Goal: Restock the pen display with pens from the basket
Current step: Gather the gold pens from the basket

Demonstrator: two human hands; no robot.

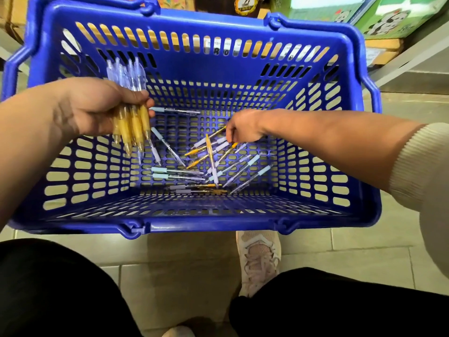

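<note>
A pale tiled floor [194, 276] is lying underfoot. A pink-and-white laced shoe [260, 259] is standing on it, toe pointing away, and the tip of a second shoe [178, 333] is showing at the bottom edge. Black trousers [60, 300] are filling both lower corners. Along the top, green panda-print boxes [398, 15] are sitting at the right, cardboard boxes [14, 10] at the left, and a black box [246, 4] with a round yellow label between them.

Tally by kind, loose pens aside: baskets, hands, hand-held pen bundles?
Blue slotted plastic basket: 1
Bare hands: 2, left hand and right hand
Bundle of clear yellow-grip pens: 1
Total: 4
</note>
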